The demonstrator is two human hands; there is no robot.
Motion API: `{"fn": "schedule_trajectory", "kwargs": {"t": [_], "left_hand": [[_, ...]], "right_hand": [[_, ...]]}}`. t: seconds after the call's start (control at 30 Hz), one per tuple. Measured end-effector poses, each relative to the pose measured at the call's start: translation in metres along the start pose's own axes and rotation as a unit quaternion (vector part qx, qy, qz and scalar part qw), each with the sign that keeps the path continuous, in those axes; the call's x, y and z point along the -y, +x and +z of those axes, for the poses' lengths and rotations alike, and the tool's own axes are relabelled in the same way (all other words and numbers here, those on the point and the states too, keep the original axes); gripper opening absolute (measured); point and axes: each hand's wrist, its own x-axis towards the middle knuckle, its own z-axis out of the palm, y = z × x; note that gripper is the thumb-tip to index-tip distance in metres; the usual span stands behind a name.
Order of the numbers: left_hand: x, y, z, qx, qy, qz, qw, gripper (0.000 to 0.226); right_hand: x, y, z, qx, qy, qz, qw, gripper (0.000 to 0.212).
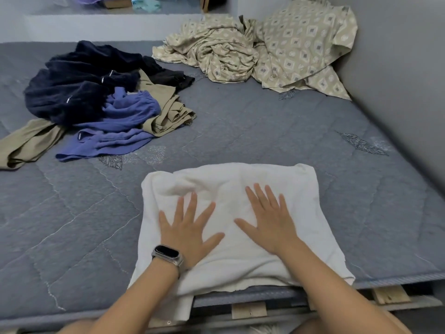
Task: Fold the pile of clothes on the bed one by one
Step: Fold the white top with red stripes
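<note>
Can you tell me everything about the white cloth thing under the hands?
The white garment looks soft and a bit fuzzy, like thick cotton or towelling. It lies flat on the grey quilted mattress at the near edge, folded into a rough rectangle with rounded far corners and a few wrinkles. A narrow strip of it hangs down over the bed's edge. The left hand and the right hand press on it with fingers spread flat. It lies apart from the other clothes.

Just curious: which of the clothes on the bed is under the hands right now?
The white garment at the near edge of the bed; both hands press flat on it. The navy, purple and khaki pieces lie untouched in the pile farther back.
</note>
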Motion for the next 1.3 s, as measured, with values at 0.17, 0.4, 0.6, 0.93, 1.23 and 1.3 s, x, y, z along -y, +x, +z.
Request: {"fn": "schedule_trajectory", "kwargs": {"t": [0.17,0.4,0.6,0.93,1.23,1.3], "left_hand": [[0.03,-0.038,-0.027,-0.007,-0.092,-0.024,0.995,0.089],[0.063,-0.09,-0.021,-0.023,-0.35,-0.276,0.895,0.048],[0.062,-0.094,-0.025,-0.006,-0.699,-0.301,0.649,0.02],[0.058,-0.099,-0.022,-0.037,-0.532,-0.286,0.796,0.031],[0.046,-0.098,-0.035,-0.024,-0.719,-0.24,0.652,0.012],[0.041,-0.097,-0.036,-0.016,-0.728,-0.232,0.645,0.017]], "right_hand": [[-0.039,-0.054,-0.022,-0.152,0.135,0.111,0.973,0.064],[-0.074,-0.113,-0.04,-0.003,0.342,0.342,0.875,0.035],[-0.067,-0.115,-0.045,-0.04,0.516,0.338,0.786,0.028],[-0.051,-0.113,-0.032,-0.065,0.502,0.294,0.811,0.021],[-0.051,-0.107,-0.026,-0.09,0.546,0.295,0.779,0.015],[-0.054,-0.105,-0.016,-0.079,0.492,0.3,0.813,0.015]]}}
